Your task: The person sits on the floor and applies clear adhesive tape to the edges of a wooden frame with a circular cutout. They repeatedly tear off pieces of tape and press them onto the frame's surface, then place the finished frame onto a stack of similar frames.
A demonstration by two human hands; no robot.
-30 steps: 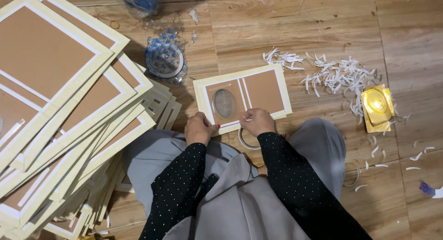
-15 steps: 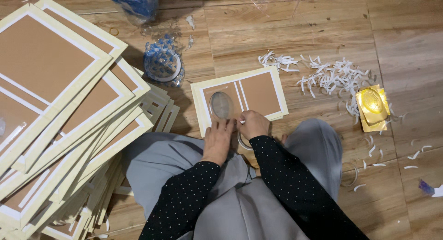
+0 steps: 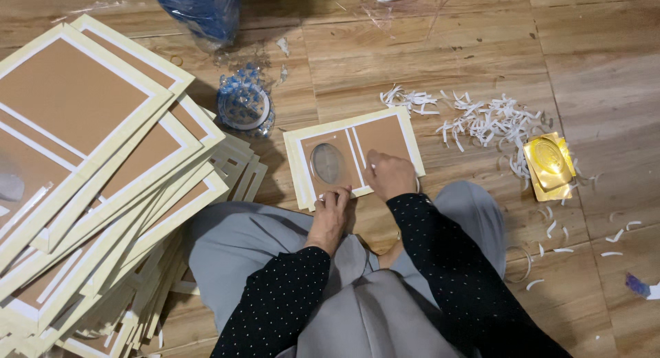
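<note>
Cardboard frame panel (image 3: 385,141), brown with cream borders and an oval window on its left half, lies flat on the wooden floor (image 3: 426,62) right in front of the person's knees, pretty much centre of the head view. Left hand (image 3: 331,213) sits at the near edge of the panel, fingertips pinched on the white strip running along that edge just below the oval. Right hand (image 3: 388,174) rests on top of the panel's near right part, fingers curled down against the surface close to the white divider strip; can't really tell if it's pinching anything or just pressing. Both sleeves are black with tiny white dots, and the grey trousers (image 3: 234,244) fill the near part of the shot. Off to the left there's a big messy stack of similar frames (image 3: 89,158) fanned out over each other. Just beyond the panel, to its far left, sits a clear wrapped roll with blue print (image 3: 244,105). To the right, a scatter of white paper strips (image 3: 481,121), and next to those a shiny gold foil piece (image 3: 548,162).
</note>
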